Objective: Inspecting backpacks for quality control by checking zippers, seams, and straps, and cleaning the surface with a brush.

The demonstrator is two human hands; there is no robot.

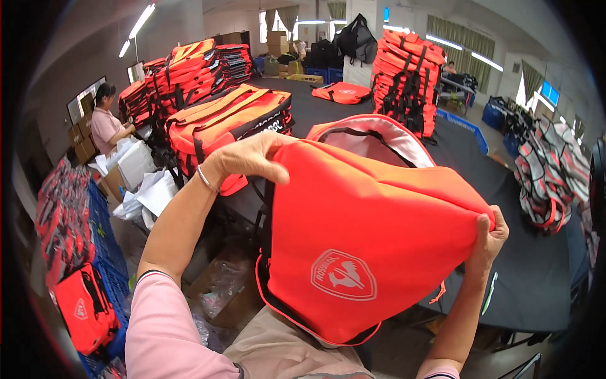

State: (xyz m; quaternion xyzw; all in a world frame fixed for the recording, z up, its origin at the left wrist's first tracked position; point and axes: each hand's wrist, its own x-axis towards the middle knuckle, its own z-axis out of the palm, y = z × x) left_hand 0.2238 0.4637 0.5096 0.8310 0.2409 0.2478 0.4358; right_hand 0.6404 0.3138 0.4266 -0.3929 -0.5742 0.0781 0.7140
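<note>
Holding an orange bag (372,252) upright over the near edge of a black table (536,278).
The left hand (249,158) grips its top-left corner, the right hand (489,237) pinches its right edge; bare tabletop lies beyond, between orange stacks (404,82).

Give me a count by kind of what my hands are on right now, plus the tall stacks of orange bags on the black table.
Hands: 2, the left hand and the right hand
Orange bag held up between them: 1
Tall stacks of orange bags on the black table: 3, left, near left, back
Total: 6
</note>
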